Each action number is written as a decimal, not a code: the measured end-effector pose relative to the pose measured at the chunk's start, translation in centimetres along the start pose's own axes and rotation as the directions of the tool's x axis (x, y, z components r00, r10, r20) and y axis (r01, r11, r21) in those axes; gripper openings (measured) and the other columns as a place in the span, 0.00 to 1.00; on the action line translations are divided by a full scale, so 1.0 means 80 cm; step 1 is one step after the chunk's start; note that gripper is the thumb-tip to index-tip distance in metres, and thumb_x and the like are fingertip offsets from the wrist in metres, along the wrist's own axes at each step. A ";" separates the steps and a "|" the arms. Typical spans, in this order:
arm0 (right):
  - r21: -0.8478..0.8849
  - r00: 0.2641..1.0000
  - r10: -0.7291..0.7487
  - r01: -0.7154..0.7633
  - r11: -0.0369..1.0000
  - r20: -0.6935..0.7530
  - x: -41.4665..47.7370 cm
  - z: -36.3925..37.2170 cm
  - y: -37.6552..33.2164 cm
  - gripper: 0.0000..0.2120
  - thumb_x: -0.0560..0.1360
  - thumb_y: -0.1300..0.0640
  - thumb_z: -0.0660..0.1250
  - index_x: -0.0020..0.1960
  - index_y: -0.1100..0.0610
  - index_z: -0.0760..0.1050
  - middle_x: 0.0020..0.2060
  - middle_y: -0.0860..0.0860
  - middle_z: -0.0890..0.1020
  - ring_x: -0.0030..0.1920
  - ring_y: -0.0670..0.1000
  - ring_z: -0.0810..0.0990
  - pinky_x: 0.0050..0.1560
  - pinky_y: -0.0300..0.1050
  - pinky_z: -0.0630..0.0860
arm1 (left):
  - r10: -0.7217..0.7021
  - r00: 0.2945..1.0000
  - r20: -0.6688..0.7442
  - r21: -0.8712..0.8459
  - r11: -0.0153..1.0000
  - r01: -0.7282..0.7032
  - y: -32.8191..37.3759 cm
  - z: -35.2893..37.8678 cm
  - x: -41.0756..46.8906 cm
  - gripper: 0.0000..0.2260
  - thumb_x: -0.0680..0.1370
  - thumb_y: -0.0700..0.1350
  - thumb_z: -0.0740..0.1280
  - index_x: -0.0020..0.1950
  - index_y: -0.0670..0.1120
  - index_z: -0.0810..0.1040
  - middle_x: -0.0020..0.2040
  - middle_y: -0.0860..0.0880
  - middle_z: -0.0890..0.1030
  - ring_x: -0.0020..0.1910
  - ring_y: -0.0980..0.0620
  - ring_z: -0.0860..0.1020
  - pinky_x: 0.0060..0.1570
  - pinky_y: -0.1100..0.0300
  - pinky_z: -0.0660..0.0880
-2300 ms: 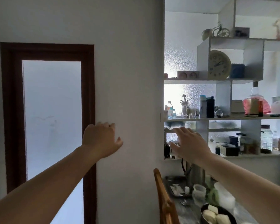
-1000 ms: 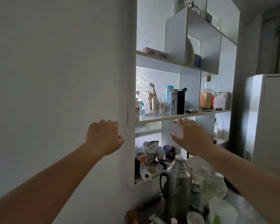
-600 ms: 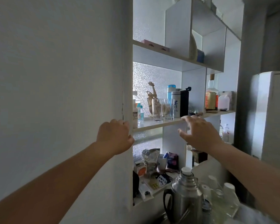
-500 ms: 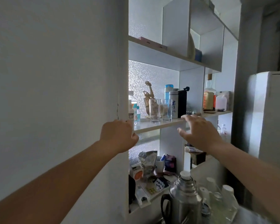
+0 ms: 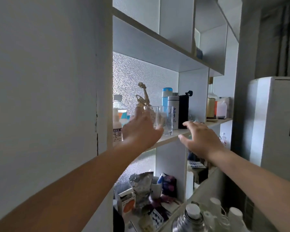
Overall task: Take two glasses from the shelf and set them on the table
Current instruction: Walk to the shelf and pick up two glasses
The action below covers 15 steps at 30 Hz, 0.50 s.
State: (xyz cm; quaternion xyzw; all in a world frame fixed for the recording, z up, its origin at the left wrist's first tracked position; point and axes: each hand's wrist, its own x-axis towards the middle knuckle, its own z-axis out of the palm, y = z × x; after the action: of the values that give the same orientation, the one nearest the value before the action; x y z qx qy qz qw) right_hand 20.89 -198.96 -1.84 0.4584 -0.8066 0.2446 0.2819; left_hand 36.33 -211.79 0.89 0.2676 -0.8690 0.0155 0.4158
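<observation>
Both hands reach up to the shelf (image 5: 172, 136) where two clear glasses stand.

Head view: left hand (image 5: 141, 131), fingers spread, sits in front of the left glass (image 5: 151, 117); whether it touches is unclear. Right hand (image 5: 200, 139), spread and empty, hovers at the shelf edge just right of the right glass (image 5: 166, 120), near a white flask (image 5: 173, 113).

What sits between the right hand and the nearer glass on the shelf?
Nothing, in the head view: only bare shelf board separates the right hand from the right glass. The white flask and black flask stand behind.
</observation>
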 end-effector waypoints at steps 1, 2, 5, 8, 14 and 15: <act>0.006 1.000 0.010 -0.010 1.000 0.001 0.009 0.007 0.003 0.25 0.74 0.44 0.60 0.68 0.54 0.66 0.62 0.54 0.75 0.62 0.55 0.71 0.57 0.52 0.70 | -0.025 1.000 -0.008 -0.027 0.999 0.024 0.002 0.006 0.012 0.27 0.72 0.62 0.61 0.64 0.46 0.66 0.64 0.47 0.65 0.56 0.43 0.74 0.40 0.53 0.68; 0.016 1.000 0.025 -0.025 1.000 0.004 0.019 0.014 0.006 0.25 0.74 0.44 0.60 0.68 0.54 0.66 0.61 0.54 0.75 0.61 0.55 0.71 0.57 0.52 0.70 | -0.044 0.999 -0.012 -0.045 0.998 0.043 0.002 0.013 0.023 0.28 0.72 0.62 0.61 0.64 0.46 0.65 0.64 0.47 0.65 0.57 0.43 0.74 0.39 0.53 0.69; 0.052 0.997 0.080 -0.081 0.995 0.010 0.049 0.035 0.014 0.25 0.74 0.44 0.60 0.67 0.55 0.66 0.62 0.55 0.75 0.62 0.56 0.71 0.58 0.53 0.70 | -0.087 0.996 0.030 -0.087 0.992 0.090 -0.002 0.034 0.051 0.29 0.70 0.59 0.65 0.65 0.45 0.64 0.64 0.46 0.63 0.58 0.43 0.72 0.42 0.51 0.75; 0.094 0.991 0.135 -0.134 0.987 0.003 0.079 0.056 0.021 0.26 0.74 0.43 0.60 0.68 0.55 0.66 0.64 0.55 0.74 0.62 0.57 0.72 0.58 0.54 0.71 | -0.132 0.990 0.054 -0.140 0.980 0.139 -0.008 0.059 0.072 0.33 0.68 0.58 0.68 0.66 0.44 0.61 0.65 0.45 0.61 0.61 0.43 0.68 0.48 0.50 0.73; 0.252 0.969 0.244 -0.244 0.936 0.032 0.130 0.101 0.026 0.30 0.72 0.42 0.63 0.69 0.55 0.63 0.67 0.55 0.71 0.59 0.56 0.74 0.50 0.50 0.69 | -0.254 0.960 0.119 -0.272 0.921 0.278 -0.010 0.099 0.099 0.43 0.67 0.60 0.70 0.72 0.45 0.50 0.68 0.43 0.62 0.66 0.42 0.65 0.62 0.48 0.70; 0.285 0.964 0.262 -0.263 0.922 0.041 0.137 0.107 0.026 0.31 0.72 0.42 0.64 0.70 0.55 0.62 0.68 0.55 0.70 0.60 0.56 0.73 0.51 0.50 0.69 | -0.272 0.953 0.135 -0.299 0.905 0.301 -0.011 0.102 0.103 0.45 0.67 0.60 0.71 0.72 0.44 0.49 0.69 0.42 0.62 0.67 0.42 0.64 0.63 0.48 0.69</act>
State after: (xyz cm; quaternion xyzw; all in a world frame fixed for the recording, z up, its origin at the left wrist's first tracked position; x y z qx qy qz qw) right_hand 12.46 -210.19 -0.88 0.3826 -0.8168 0.3943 0.1762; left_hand 26.69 -218.30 1.45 0.3228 -0.8292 -0.1975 0.4113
